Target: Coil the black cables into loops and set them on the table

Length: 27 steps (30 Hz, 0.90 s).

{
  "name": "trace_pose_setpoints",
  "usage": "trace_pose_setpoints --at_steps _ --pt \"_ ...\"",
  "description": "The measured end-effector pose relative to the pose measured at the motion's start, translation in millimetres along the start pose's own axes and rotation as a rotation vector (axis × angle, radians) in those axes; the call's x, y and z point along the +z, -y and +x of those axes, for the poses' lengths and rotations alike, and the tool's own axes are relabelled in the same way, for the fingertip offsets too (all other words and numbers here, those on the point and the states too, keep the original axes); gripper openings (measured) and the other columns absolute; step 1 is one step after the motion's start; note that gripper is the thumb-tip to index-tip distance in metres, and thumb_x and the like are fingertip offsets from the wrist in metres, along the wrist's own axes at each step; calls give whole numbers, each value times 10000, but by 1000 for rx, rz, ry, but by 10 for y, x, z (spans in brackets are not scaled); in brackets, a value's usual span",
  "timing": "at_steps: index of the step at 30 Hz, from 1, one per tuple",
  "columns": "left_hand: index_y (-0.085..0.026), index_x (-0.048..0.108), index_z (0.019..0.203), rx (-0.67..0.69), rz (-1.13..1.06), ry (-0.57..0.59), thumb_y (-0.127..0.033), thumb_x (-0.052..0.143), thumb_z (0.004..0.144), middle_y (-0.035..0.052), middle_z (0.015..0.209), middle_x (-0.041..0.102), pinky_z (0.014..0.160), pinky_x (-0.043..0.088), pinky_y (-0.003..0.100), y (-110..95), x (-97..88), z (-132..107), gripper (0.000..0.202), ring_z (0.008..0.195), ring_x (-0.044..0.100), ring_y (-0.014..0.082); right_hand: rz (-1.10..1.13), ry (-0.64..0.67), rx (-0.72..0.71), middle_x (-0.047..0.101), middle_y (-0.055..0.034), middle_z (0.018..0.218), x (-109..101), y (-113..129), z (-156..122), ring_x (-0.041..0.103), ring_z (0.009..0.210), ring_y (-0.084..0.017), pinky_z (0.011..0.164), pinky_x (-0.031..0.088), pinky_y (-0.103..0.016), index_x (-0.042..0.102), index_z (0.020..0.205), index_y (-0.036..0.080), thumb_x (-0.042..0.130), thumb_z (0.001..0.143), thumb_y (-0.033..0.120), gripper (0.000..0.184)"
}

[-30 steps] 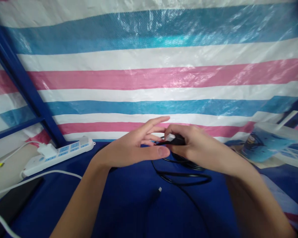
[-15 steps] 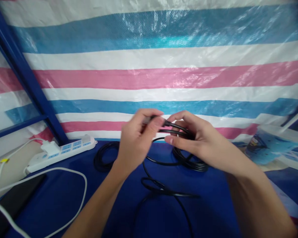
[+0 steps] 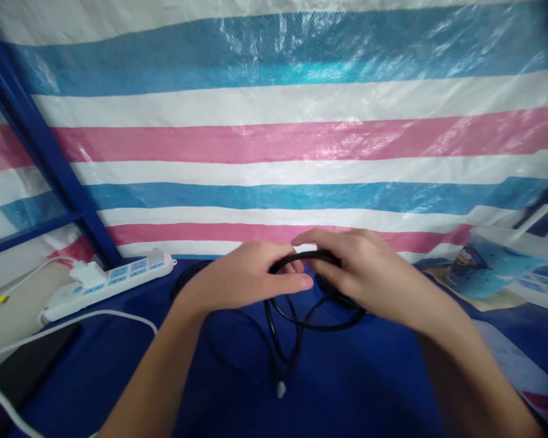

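Note:
A black cable hangs in loose loops between my two hands above a blue table surface. My left hand is closed around the cable's upper loop, thumb stretched to the right. My right hand grips the same coil from the right, fingers curled over it. A small white plug end of the cable dangles below the loops, near the table.
A white power strip with a plugged-in white adapter lies at the left, white cords trailing from it. A black flat object sits at the lower left. A clear box with a blue picture stands at right. A striped tarp hangs behind.
Both hands have come lower and closer together with the cable. The loops hang more gathered, and the white plug end now dangles below them.

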State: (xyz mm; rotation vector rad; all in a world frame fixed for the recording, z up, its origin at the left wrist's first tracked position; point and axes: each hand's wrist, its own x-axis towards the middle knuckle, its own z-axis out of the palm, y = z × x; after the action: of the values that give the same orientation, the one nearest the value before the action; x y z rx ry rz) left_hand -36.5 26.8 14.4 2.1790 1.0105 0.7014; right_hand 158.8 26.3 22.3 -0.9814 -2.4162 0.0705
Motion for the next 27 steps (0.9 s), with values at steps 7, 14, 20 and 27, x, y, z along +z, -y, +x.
trace_pose_setpoints --at_steps 7,14,20,27 --pt "-191 555 723 35 -622 -342 -320 580 824 -100 393 292 349 257 187 -111 143 69 166 314 285 40 204 -270 123 599 2 657 -27 65 24 538 533 -134 501 362 -262 608 986 195 539 873 263 149" --pt "-189 374 566 99 -1034 -443 -282 517 844 -89 407 224 338 290 181 -150 159 99 327 304 275 39 733 -351 236 467 53 530 72 71 101 469 395 -93 444 387 -244 577 936 192 504 908 341 168" --pt "-186 435 635 -124 -861 -88 -271 628 800 -98 454 246 394 321 184 -62 110 51 267 370 213 27 299 -126 95 647 -23 847 7 49 71 605 767 -173 664 438 -281 615 979 208 464 914 215 164" --pt "-180 293 535 -108 -940 -66 -279 624 798 -98 434 164 339 100 168 -107 100 40 434 350 117 4 589 -34 102 634 7 841 1 54 36 583 649 -112 567 440 -228 585 1135 252 503 893 175 267"
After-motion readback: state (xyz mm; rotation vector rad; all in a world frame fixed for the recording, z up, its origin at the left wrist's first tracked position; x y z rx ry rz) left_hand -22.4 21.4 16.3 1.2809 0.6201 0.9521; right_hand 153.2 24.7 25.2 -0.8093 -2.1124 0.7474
